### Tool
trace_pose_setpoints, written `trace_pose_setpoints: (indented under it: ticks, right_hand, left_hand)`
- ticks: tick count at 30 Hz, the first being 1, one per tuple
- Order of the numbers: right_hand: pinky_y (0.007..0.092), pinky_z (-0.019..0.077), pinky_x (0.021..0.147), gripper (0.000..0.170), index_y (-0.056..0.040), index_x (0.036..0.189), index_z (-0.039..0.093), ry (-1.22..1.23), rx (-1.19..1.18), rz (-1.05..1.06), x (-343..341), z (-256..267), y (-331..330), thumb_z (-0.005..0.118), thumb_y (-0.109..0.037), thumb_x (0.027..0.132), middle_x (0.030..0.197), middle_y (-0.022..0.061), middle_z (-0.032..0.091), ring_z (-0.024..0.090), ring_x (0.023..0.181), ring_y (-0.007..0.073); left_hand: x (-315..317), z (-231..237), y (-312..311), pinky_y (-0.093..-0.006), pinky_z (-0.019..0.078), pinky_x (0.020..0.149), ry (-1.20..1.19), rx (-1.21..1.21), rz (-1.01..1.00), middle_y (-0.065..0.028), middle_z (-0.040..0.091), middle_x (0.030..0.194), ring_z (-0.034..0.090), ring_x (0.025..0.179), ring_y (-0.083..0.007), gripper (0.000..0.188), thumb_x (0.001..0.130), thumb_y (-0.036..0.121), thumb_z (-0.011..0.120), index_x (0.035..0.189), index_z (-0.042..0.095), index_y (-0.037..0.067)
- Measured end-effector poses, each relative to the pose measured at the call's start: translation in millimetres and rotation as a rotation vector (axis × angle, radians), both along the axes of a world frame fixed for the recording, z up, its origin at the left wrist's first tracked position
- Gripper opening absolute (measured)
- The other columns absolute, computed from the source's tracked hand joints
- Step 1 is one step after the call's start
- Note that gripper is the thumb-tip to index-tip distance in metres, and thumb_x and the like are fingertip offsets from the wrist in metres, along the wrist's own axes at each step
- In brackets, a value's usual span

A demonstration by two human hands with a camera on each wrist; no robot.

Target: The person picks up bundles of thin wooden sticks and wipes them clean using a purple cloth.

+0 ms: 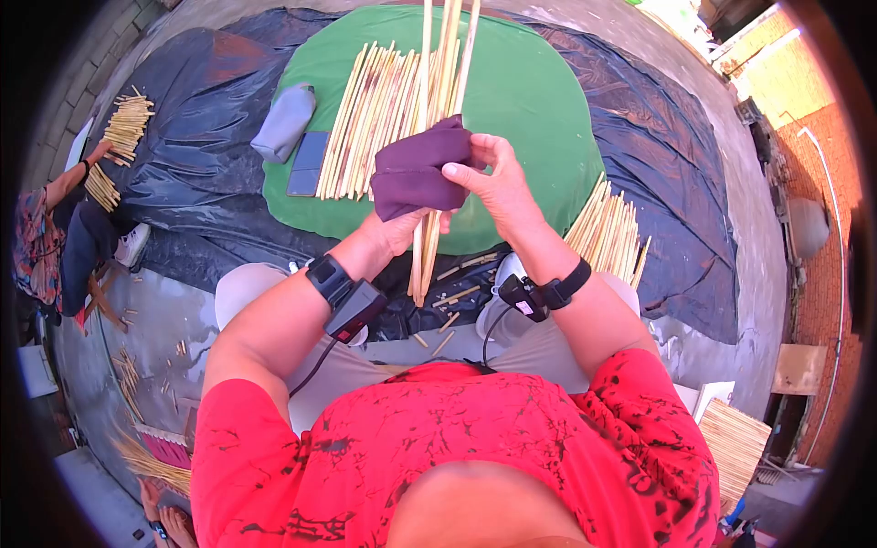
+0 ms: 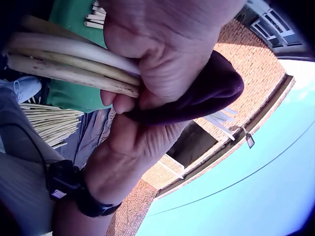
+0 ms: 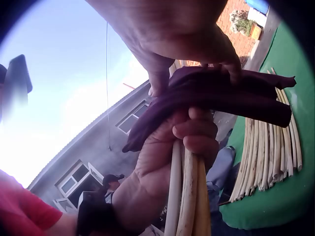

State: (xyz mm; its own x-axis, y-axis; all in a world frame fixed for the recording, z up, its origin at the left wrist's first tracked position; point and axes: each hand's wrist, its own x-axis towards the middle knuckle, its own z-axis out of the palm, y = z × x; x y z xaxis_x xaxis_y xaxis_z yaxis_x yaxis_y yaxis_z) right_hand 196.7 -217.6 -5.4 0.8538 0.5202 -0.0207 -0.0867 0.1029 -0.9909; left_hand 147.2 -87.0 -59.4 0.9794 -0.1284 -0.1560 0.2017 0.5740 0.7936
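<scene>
In the head view a dark purple cloth (image 1: 420, 173) lies folded over the upper part of my left hand (image 1: 402, 233). Below it, the curled fingers of that hand (image 3: 165, 152) grip several long pale sticks (image 3: 187, 196), which stick out past both sides of the cloth. My right hand (image 1: 504, 187) pinches the cloth's right edge, thumb on top. Seen from the right wrist, the right hand (image 3: 182, 34) reaches down onto the cloth (image 3: 211, 96) from above. The cloth hides part of the left hand and the middle of the sticks.
A green mat (image 1: 521, 119) on black sheeting (image 1: 658, 183) bears a row of sticks (image 1: 361, 128), a grey pouch (image 1: 283, 123) and a dark flat phone-like object (image 1: 308, 164). More sticks (image 1: 607, 233) lie at the mat's right. Another person (image 1: 55, 228) handles sticks at far left.
</scene>
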Motion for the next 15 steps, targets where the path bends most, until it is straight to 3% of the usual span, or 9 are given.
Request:
trace_pose_setpoints:
  ticks: [1, 5, 8, 15]
  right_hand:
    - [0.0281, 0.0498, 0.067, 0.054, -0.0039, 0.114, 0.044, 0.089, 0.104, 0.104, -5.4, -0.9, 1.1, 0.073, -0.015, 0.07, 0.096, 0.0054, 0.056, 0.057, 0.081, 0.0157]
    - [0.0268, 0.0502, 0.059, 0.034, -0.0016, 0.1, 0.054, 0.346, 0.176, -0.003, -11.2, 5.0, 0.4, 0.069, -0.004, 0.07, 0.087, 0.0073, 0.061, 0.06, 0.073, 0.0151]
    - [0.0281, 0.0504, 0.06, 0.029, -0.001, 0.097, 0.055, 0.38, 0.266, -0.026, -5.5, -0.4, 0.2, 0.065, 0.0, 0.07, 0.085, 0.0086, 0.061, 0.06, 0.071, 0.0159]
    - [0.0307, 0.0505, 0.059, 0.028, -0.0006, 0.095, 0.056, 0.398, 0.257, -0.055, -1.7, 2.4, -2.0, 0.066, -0.002, 0.069, 0.083, 0.0098, 0.061, 0.06, 0.07, 0.0173]
  left_hand:
    - [-13.0, -2.6, -10.2, -0.0274, 0.0482, 0.056, -0.214, 0.208, -0.055, -0.0049, 0.059, 0.076, 0.058, 0.064, -0.0154, 0.027, 0.076, 0.023, 0.068, 0.094, 0.057, 0.006]
    - [-16.9, 4.9, -13.2, -0.0281, 0.0488, 0.057, -0.118, 0.227, -0.142, -0.0065, 0.06, 0.075, 0.059, 0.062, -0.0173, 0.017, 0.078, 0.016, 0.065, 0.089, 0.06, 0.003]
    - [-12.5, 9.6, -11.8, -0.0305, 0.0526, 0.063, -0.001, 0.071, -0.218, -0.009, 0.062, 0.079, 0.062, 0.068, -0.0196, 0.018, 0.078, 0.013, 0.063, 0.09, 0.06, 0.001]
    - [-18.8, 16.4, -15.1, -0.0334, 0.0519, 0.059, 0.045, 0.056, -0.219, -0.0107, 0.059, 0.075, 0.059, 0.064, -0.0201, 0.021, 0.082, 0.02, 0.057, 0.089, 0.057, 0.0]
